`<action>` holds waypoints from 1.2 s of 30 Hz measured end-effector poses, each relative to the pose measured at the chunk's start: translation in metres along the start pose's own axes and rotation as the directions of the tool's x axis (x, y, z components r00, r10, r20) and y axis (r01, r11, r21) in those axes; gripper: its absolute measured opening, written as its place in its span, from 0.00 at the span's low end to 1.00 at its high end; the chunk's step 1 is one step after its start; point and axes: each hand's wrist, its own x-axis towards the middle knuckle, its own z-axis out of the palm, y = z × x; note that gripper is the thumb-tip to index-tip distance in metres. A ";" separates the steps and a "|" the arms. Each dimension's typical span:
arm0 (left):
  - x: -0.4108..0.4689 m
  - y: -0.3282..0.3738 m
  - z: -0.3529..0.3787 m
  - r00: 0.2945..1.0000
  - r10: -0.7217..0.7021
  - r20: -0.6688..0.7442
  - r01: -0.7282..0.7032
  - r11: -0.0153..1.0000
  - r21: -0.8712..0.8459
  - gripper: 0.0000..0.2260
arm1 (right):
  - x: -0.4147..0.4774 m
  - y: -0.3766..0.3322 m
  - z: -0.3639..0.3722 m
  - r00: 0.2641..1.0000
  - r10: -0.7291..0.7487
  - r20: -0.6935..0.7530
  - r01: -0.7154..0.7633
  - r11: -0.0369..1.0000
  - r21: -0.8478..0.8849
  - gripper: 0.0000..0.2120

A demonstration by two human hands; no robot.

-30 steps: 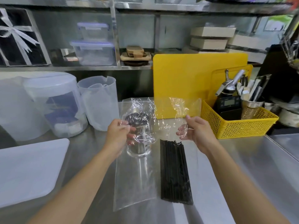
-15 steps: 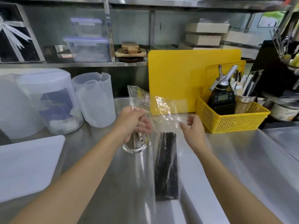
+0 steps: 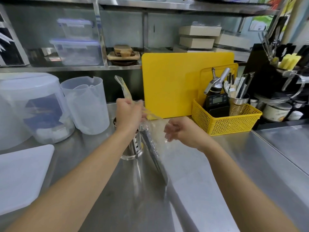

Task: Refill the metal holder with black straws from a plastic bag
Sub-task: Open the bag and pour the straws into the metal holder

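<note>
Steel counter [image 3: 234, 164] lies bare right of right hand [image 3: 182, 131].

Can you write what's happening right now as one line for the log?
step: gathering bag | left hand: shut on plastic bag | right hand: open beside bag | black straws: inside bag | metal holder: upright on counter

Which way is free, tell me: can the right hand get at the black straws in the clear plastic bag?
Probably yes. The right hand hovers open beside the clear plastic bag, nothing between; the black straws stay wrapped in film the left hand grips.
</note>
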 end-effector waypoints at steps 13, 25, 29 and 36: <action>0.003 0.039 -0.006 0.459 0.616 0.640 -0.851 0.099 0.515 0.37 | 0.013 -0.022 -0.045 0.983 -0.168 -0.074 0.150 0.967 -0.208 0.06; 0.017 0.073 0.020 0.413 0.739 0.533 -0.832 0.068 0.551 0.08 | 0.017 -0.010 -0.067 0.890 -0.178 -0.419 0.039 0.947 -0.319 0.15; 0.029 0.086 0.022 0.432 0.762 0.481 -0.805 0.085 0.587 0.09 | 0.019 -0.009 -0.078 0.752 -0.243 -0.613 0.087 0.958 -0.274 0.24; 0.043 0.100 0.024 0.404 0.808 0.430 -0.817 0.106 0.567 0.09 | 0.024 0.006 -0.076 0.673 0.042 -0.739 0.218 0.943 0.252 0.49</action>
